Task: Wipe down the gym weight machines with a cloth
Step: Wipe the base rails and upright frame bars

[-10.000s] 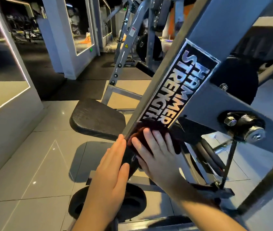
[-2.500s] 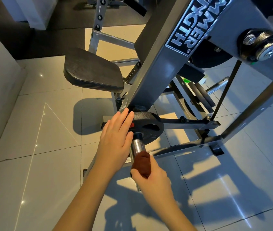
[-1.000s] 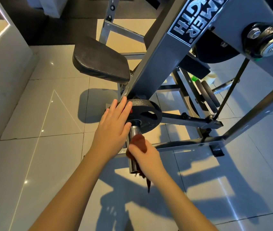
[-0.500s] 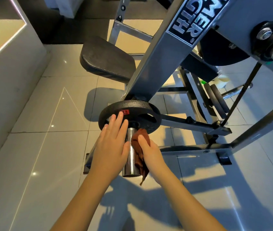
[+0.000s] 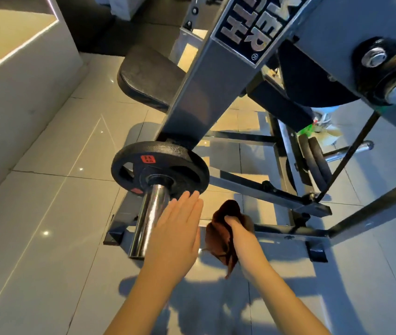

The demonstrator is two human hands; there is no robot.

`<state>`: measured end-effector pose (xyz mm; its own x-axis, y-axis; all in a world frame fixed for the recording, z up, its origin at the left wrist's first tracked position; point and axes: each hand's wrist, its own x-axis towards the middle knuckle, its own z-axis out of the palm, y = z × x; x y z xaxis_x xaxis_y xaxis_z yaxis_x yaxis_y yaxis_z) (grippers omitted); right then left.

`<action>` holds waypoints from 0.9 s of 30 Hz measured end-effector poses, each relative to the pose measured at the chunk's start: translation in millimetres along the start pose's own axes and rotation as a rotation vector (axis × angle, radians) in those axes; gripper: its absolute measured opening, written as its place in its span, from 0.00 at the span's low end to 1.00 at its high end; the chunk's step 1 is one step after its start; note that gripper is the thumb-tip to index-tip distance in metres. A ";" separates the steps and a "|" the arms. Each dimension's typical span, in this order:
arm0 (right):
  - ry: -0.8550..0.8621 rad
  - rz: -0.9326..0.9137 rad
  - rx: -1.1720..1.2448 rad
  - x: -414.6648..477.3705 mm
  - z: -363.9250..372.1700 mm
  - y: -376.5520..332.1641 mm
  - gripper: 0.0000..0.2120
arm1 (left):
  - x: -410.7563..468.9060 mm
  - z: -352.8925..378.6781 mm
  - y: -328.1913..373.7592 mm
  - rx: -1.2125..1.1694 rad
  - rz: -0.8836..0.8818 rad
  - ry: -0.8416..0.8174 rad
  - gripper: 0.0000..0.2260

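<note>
1. The weight machine's grey beam slopes down from the far right to a black weight plate. The plate sits on a chrome peg that juts toward the near side, its end free above the floor.
2. The left hand is flat, fingers straight and pressed together, just right of the peg. Its fingertips overlap the plate's near rim; whether they touch it cannot be told.
3. The right hand is curled tight round a bunched brown cloth, whose loose tail hangs below the fist. The cloth is clear of peg and plate, just right of the left hand and over the base rail.
4. Left of the peg, bare floor tiles run to a pale wall.
5. The right side is crowded: a slanting link bar, stored plates on edge, and the base rail's foot.
6. The seat pad lies beyond the plate, its rounded edge to the left.
</note>
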<state>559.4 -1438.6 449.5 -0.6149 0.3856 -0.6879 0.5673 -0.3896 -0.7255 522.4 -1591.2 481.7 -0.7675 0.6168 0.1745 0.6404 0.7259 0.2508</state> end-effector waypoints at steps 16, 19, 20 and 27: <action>0.177 -0.181 -0.260 110.5 -77.5 76.2 0.11 | 12.4 177.7 5.1 -0.178 -0.053 -0.208 0.23; 0.210 -0.212 -0.285 151.6 -84.5 97.3 0.23 | 15.8 231.7 1.4 -0.186 -0.114 -0.219 0.25; 0.201 -0.218 -0.317 165.5 -88.7 105.6 0.22 | 18.6 247.4 3.0 -0.226 -0.088 -0.236 0.27; 0.172 -0.422 -0.459 248.8 -122.0 159.5 0.09 | 47.1 351.7 2.9 -0.155 -0.092 -0.189 0.21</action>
<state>563.7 -1302.7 160.1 -0.7612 0.5711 -0.3073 0.4960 0.2073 -0.8432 497.9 -1453.0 155.8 -0.7940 0.6070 -0.0329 0.5454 0.7352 0.4025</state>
